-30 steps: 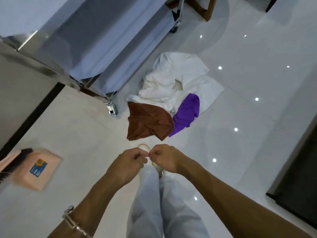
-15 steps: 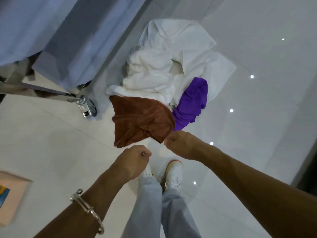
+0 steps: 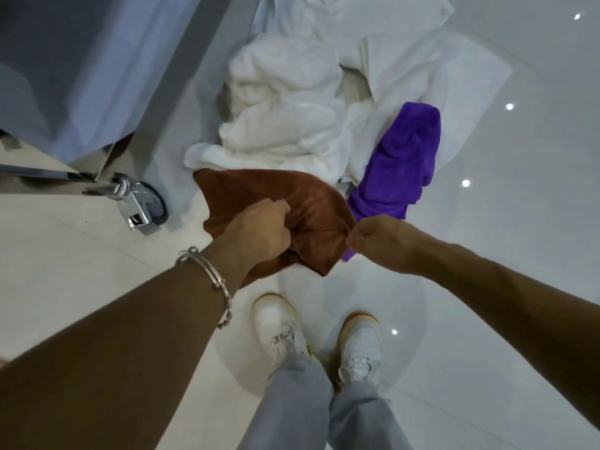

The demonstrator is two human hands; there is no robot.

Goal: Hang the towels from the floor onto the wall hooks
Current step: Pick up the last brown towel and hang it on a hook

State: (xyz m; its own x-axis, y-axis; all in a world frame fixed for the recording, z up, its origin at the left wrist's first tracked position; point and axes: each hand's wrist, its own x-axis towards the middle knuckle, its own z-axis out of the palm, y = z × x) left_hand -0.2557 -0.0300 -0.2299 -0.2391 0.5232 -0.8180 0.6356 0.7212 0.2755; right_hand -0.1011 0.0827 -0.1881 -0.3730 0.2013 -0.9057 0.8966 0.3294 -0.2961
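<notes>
Gripping a bunched fold near the middle of the brown towel point(image 3: 311, 206), the fingers point(image 3: 276, 206) of the left hand point(image 3: 256, 235) are curled tight into the cloth. The right hand point(image 3: 376, 238) is closed at the towel's right edge, where a crease runs straight into the fist, so it pinches that edge; its fingertips are hidden under the hand. The brown towel lies on the glossy floor point(image 3: 519, 222) between the two hands, with its lower corner pointing towards the person's feet.

Just beyond it, touching its far edge, sits a heap of white towels point(image 3: 285, 118). A purple towel point(image 3: 402, 170) lies on the heap's right side, its near end just beside the right hand.

A silver bracelet point(image 3: 207, 271) circles the left wrist. Below the hands stand two white shoes point(image 3: 279, 326) under pale grey trousers point(image 3: 292, 401). To the left, a metal caster wheel point(image 3: 139, 203) rests on the floor beneath a frame draped in blue-grey cloth point(image 3: 81, 60).
</notes>
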